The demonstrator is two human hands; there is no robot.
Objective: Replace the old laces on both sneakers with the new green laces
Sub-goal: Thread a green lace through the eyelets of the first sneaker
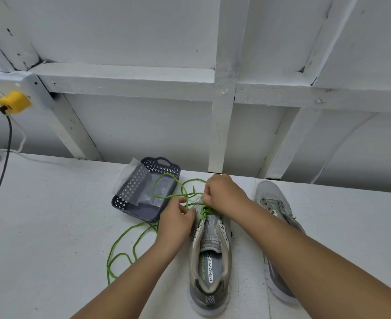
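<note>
Nearest the camera, two bare forearms reach forward over a white tabletop. Between them stands the near sneaker, grey, heel toward the viewer, toe pointing away. Its insole reads "SKECHERS" in green and "MEMORY FOAM" in dark letters; small print on the tongue is too fine to read.

The left hand has its fingers curled at the sneaker's left eyelet row, pinching the green lace. The right hand is closed in a loose fist over the toe end, its fingers pinching the same lace where it crosses the lowest eyelets. Only the first rows near the toe appear threaded; the upper eyelets stand empty.

The loose length of lace trails left across the tabletop in long loops, and more of it arcs over the grey basket, which holds clear plastic packaging.

The second sneaker lies to the right, partly hidden by the right forearm, with no lace visible in its eyelets.

Risks, in my judgement: the slack over the basket rim may snag when drawn tight and drag the basket; the two ends may come out uneven; the loops could knot.

Farthest back, a white-painted framed wall carries a yellow plug with a dark cable.
</note>
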